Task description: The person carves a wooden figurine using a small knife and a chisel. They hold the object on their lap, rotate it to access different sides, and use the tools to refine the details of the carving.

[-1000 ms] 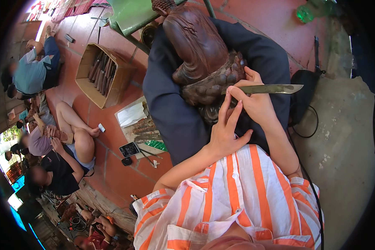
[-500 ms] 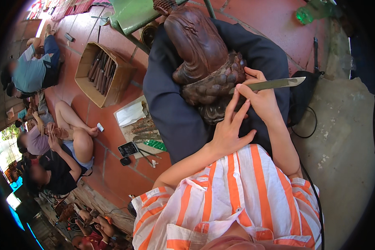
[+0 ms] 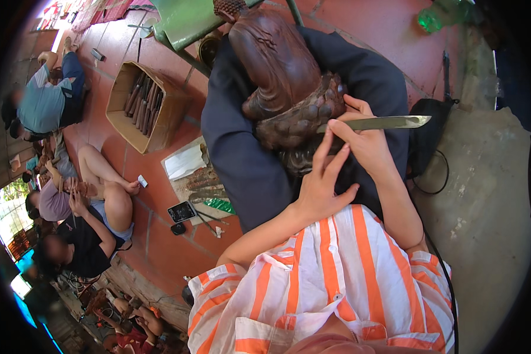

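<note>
A dark brown carved wooden statue [image 3: 271, 56] of a seated, robed figure with a knobbly head leans across my lap on dark trousers. My right hand [image 3: 364, 138] is closed round a long flat metal blade [image 3: 392, 122], a knife or scraper. Its broad slanted end sticks out to the right, and its other end meets the carved base [image 3: 301, 118]. Below it, my left hand [image 3: 323, 186] has its fingers spread. Its raised index fingertip is close to the right thumb and the blade; whether it presses on them I cannot tell.
A cardboard box [image 3: 121, 118] of wooden-handled tools stands on the red tiles at left. Nearer lie a sheet with several tools [image 3: 206, 183] and a phone-like device [image 3: 181, 211]. A green chair [image 3: 189, 20] is beyond the statue, a black bag [image 3: 425, 138] at right. Other people sit at left.
The blade's free end has dipped slightly, and my right hand has shifted a little to the left. The statue sits slightly further left. My left hand has barely moved.
</note>
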{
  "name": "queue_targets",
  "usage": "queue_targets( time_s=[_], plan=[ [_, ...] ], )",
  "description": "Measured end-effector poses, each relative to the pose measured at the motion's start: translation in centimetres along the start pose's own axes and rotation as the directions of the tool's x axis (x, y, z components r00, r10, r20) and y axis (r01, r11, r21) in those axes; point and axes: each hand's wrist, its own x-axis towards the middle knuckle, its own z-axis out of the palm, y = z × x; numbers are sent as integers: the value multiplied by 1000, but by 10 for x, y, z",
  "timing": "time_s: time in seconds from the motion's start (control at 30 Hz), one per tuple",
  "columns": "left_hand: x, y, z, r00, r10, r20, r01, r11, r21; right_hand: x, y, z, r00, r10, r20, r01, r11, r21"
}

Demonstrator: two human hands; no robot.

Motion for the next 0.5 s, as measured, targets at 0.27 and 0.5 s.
queue_targets(
  time_s=[0.27,0.5],
  plan=[
    [4,5,1,990,-73,118,85,992,-94,-4,15,-6,995,73,-60,-58,973,223],
    [-4,-2,-1,1000,-26,9,26,1000,-13,-6,6,4,997,22,-77,-15,996,90]
  ],
)
